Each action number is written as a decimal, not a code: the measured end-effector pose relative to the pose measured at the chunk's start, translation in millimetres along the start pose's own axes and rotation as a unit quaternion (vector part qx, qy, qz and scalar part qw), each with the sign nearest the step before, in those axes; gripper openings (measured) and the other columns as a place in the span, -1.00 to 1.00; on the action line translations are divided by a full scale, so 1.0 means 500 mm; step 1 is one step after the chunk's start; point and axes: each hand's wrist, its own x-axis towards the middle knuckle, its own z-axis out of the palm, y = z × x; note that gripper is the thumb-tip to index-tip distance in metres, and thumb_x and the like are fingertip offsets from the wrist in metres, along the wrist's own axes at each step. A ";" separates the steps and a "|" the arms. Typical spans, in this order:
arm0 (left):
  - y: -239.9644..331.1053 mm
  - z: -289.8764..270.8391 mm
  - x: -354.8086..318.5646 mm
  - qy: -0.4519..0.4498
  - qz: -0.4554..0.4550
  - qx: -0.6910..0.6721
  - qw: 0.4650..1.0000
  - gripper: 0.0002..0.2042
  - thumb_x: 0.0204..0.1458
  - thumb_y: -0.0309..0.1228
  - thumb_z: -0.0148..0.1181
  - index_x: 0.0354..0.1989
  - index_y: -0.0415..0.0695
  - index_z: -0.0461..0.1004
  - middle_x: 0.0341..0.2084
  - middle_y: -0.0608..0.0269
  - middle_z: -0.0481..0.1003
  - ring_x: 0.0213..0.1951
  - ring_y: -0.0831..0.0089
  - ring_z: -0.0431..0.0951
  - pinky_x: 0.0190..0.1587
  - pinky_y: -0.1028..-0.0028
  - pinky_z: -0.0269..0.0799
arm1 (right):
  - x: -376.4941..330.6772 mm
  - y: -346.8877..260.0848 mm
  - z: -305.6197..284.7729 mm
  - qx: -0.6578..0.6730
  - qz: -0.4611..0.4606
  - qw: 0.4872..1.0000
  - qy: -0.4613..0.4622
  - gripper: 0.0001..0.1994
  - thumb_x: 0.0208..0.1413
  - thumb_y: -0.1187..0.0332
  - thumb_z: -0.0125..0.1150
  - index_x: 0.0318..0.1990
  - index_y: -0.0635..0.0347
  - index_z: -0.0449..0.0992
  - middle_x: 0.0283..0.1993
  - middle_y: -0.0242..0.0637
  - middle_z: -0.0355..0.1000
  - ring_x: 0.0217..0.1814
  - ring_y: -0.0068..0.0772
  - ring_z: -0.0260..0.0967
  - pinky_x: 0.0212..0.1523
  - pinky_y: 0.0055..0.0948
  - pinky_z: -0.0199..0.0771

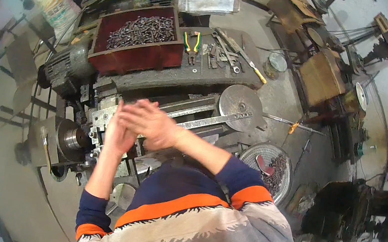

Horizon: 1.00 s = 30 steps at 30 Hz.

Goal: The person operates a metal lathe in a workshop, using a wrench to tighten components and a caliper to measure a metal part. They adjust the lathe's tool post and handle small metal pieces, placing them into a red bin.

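Observation:
My left hand (pixel 118 135) and my right hand (pixel 152 125) meet above the metal machine bed (pixel 102 117). The right one lies across the left, its fingers stretched out and flat. Of the left hand, the palm side and a straight fingertip show; its other fingers are largely covered by the right hand. Nothing held shows in either hand, though the space between the palms is hidden. Just below them are the machine's blocks and bolts. A round spindle chuck (pixel 73 139) sits left of my hands, and a long flat steel bar (pixel 214 122) runs off to the right.
Beyond the machine, a red box (pixel 135 60) holds many small metal parts. Pliers (pixel 192 48), wrenches (pixel 226 52) and a yellow-handled file (pixel 258 73) lie beside it. A round metal disc (pixel 241 101) and a perforated basin (pixel 284 185) with parts are to the right.

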 end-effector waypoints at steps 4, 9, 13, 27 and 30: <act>-0.035 0.071 0.002 -0.004 -0.037 0.189 0.981 -0.32 0.20 0.09 -0.44 0.09 -0.35 0.25 -0.02 -0.20 0.38 0.09 0.01 0.35 0.12 0.14 0.26 | -0.153 0.051 -0.096 -0.100 0.223 0.969 0.036 -0.13 -0.58 0.38 0.24 0.16 0.20 0.22 0.22 0.00 0.16 0.36 0.03 -0.02 0.27 0.17 -0.15; -0.089 0.033 0.053 0.115 -0.040 0.161 0.979 -0.48 0.21 0.01 -0.31 0.04 -0.18 0.32 -0.07 0.05 0.44 -0.02 0.18 0.44 0.02 0.18 0.35 | -0.101 -0.033 -0.121 0.025 0.180 0.978 0.102 -0.19 -0.52 0.35 0.23 0.15 0.12 0.27 0.27 -0.11 0.15 0.37 0.00 -0.02 0.31 0.14 -0.19; -0.127 0.103 0.077 0.128 -0.030 0.193 0.972 -0.51 0.18 -0.05 -0.16 0.05 -0.23 0.31 -0.08 0.05 0.43 -0.04 0.18 0.44 0.02 0.19 0.35 | -0.184 0.074 -0.105 -0.070 0.093 0.991 0.060 -0.34 -0.48 0.32 0.23 0.03 0.00 0.41 0.24 -0.32 0.21 0.29 -0.22 0.14 0.25 0.05 -0.01; -0.123 0.069 0.091 0.278 -0.068 0.351 0.891 -0.67 0.05 -0.28 0.14 -0.15 -0.31 0.42 -0.48 0.08 0.54 -0.36 0.33 0.57 -0.23 0.50 0.40 | -0.510 0.530 -0.249 -0.088 0.573 0.815 -0.019 -0.66 -0.37 0.32 0.22 -0.29 0.12 0.53 -0.17 0.01 0.36 -0.08 0.01 0.33 -0.08 -0.19 0.37; -0.131 0.076 0.110 0.305 -0.062 0.352 0.883 -0.71 0.07 -0.32 0.12 -0.17 -0.31 0.42 -0.49 0.10 0.54 -0.36 0.37 0.57 -0.23 0.50 0.41 | -0.501 0.566 -0.240 -0.116 0.578 0.804 -0.079 -0.76 -0.41 0.28 0.25 -0.47 0.13 0.50 -0.29 -0.01 0.39 -0.17 0.01 0.36 -0.18 -0.12 0.40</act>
